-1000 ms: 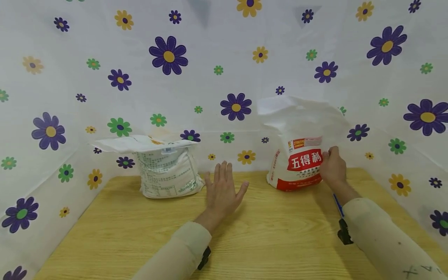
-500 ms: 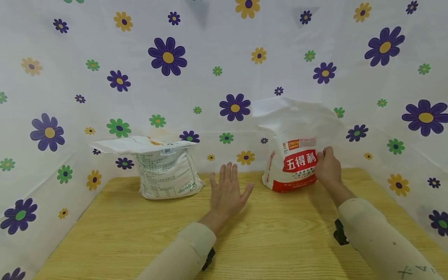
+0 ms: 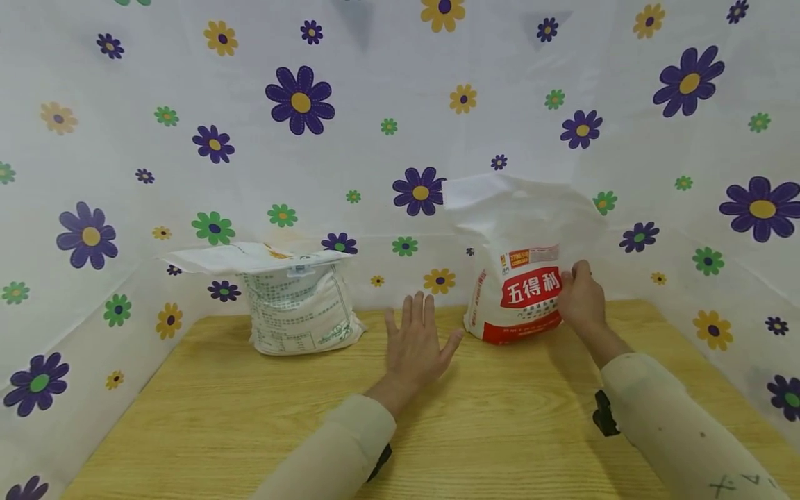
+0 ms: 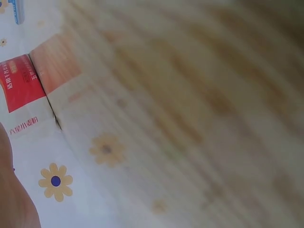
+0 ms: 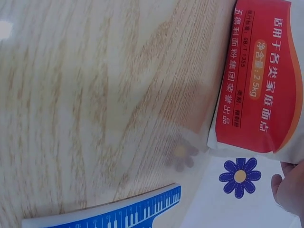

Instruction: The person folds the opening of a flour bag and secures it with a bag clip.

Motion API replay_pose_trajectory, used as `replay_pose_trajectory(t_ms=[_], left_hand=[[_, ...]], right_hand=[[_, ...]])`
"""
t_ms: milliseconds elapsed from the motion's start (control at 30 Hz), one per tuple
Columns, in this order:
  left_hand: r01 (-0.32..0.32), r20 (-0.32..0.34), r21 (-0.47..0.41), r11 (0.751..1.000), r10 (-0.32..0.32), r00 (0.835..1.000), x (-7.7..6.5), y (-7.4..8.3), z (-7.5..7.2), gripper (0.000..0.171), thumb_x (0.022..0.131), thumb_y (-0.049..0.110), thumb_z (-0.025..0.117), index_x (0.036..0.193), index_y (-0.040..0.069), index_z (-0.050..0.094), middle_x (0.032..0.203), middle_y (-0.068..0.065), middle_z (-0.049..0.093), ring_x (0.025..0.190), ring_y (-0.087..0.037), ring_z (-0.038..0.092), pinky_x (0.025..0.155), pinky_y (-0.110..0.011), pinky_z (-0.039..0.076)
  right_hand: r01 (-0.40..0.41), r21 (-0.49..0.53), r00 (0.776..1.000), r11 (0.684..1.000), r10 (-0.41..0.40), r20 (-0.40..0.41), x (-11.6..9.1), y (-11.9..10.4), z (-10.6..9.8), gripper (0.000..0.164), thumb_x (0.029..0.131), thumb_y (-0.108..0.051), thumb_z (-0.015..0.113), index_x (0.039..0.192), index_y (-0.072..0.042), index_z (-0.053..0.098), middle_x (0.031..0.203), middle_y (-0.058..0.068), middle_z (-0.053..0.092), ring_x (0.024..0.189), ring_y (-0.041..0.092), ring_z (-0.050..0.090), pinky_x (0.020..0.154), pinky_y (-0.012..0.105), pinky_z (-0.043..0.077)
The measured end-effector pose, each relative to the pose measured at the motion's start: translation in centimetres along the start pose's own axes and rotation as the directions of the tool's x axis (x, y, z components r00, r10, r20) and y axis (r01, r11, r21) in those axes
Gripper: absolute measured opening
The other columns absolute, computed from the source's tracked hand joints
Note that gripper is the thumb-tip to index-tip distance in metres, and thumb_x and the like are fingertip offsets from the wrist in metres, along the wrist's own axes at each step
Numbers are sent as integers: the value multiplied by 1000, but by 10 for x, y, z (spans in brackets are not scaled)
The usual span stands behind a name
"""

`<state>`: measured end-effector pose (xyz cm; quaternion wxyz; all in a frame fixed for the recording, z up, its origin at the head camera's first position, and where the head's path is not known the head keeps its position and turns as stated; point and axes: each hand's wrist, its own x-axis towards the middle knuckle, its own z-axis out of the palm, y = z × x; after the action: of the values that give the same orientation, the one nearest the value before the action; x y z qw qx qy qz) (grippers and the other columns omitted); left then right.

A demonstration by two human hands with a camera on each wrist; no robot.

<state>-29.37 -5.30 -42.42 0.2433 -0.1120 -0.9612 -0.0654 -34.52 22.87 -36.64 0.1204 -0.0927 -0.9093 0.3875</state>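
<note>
A white flour bag (image 3: 528, 278) with red printing stands upright on the right side of the table, its loose top fold rising behind. My right hand (image 3: 582, 298) grips its right edge with curled fingers. The same bag (image 5: 259, 80) shows its red lower panel in the right wrist view, the hand's fingertips (image 5: 285, 187) just below. Between the two bags is my left hand (image 3: 417, 347), back up, fingers spread and straight, holding nothing. It lies apart from the flour bag, whose reddish front (image 4: 21, 83) appears in the left wrist view.
A second white bag (image 3: 300, 312) with green print stands at the left, its top folded over. Flowered sheeting (image 3: 375, 90) encloses the wooden table (image 3: 250, 417). A blue object (image 5: 142, 211) with ruler-like white markings lies near the right wrist.
The flour bag has slid leftward with my right hand on it. My left hand has moved right, away from the second bag and nearer the flour bag, fingers still spread.
</note>
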Motion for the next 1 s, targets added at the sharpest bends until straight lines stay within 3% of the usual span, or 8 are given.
replay_pose_trajectory(t_ms=[300, 833, 1000], left_hand=[[32, 51, -22, 999, -31, 998, 0, 8, 3, 84, 97, 65, 41, 154, 5, 31, 160, -15, 32, 148, -36, 29, 115, -64, 18], [7, 116, 36, 999, -11, 993, 7, 30, 1, 87, 97, 72, 26, 157, 9, 23, 163, -13, 26, 150, -33, 26, 116, -62, 19], [-16, 90, 59, 998, 10, 996, 9, 38, 5, 88, 96, 73, 25, 155, 7, 25, 161, -13, 29, 148, -32, 29, 113, -59, 21]], right_hand=[[23, -12, 1000, 1000, -22, 14, -2, -3, 4, 46, 110, -29, 25, 143, 4, 29, 138, 33, 47, 129, 48, 49, 99, 56, 48], [104, -35, 994, 994, -104, -13, -5, -9, 9, 41, 110, -28, 26, 134, 4, 36, 126, 31, 53, 121, 47, 54, 92, 53, 52], [112, -36, 993, 993, -112, -18, -8, -10, 11, 38, 110, -26, 29, 132, 4, 38, 124, 31, 54, 119, 48, 54, 92, 54, 51]])
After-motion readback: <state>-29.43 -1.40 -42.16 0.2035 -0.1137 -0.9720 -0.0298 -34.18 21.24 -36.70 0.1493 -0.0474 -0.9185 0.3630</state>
